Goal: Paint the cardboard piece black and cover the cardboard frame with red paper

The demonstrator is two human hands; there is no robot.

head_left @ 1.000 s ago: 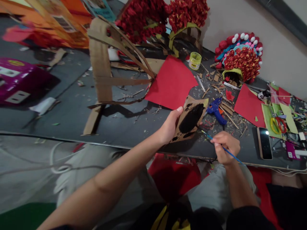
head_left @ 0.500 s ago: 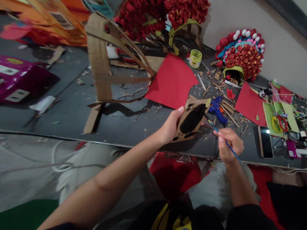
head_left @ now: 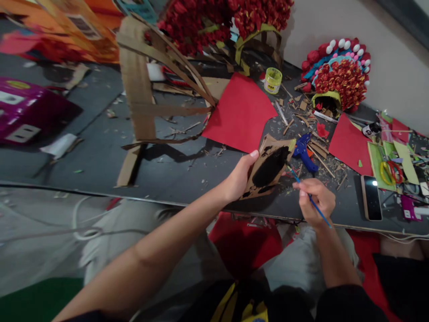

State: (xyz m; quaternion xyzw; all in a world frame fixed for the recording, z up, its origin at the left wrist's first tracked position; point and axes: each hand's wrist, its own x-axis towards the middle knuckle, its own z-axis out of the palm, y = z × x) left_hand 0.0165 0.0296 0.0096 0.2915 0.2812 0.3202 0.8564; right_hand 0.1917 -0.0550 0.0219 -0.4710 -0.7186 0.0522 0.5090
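Note:
My left hand (head_left: 239, 179) grips the left edge of a small piece of cardboard (head_left: 264, 193), thumb on top and fingers hidden beneath. A large patch of black paint covers much of the cardboard's face. In my right hand (head_left: 315, 201) is a thin blue paintbrush (head_left: 312, 202), pinched between thumb and fingers. Its tip is at the right edge of the cardboard; whether it touches I cannot tell. Just beyond the cardboard lies a blue glue gun (head_left: 304, 152). A sheet of red paper (head_left: 239, 116) is on the table behind my left hand.
A cardboard strip frame (head_left: 137, 98) stands on the table (head_left: 97, 161) at left, near a purple box (head_left: 30, 112). At right are a yellow jar (head_left: 273, 81), a red decorated headpiece (head_left: 340, 85), scissors (head_left: 387, 173) and a phone (head_left: 371, 197). Cardboard scraps litter the tabletop.
My right hand and the paintbrush have shifted a little to the left, and the brush tip is lower along the cardboard's right edge. My left hand and the cardboard have barely moved.

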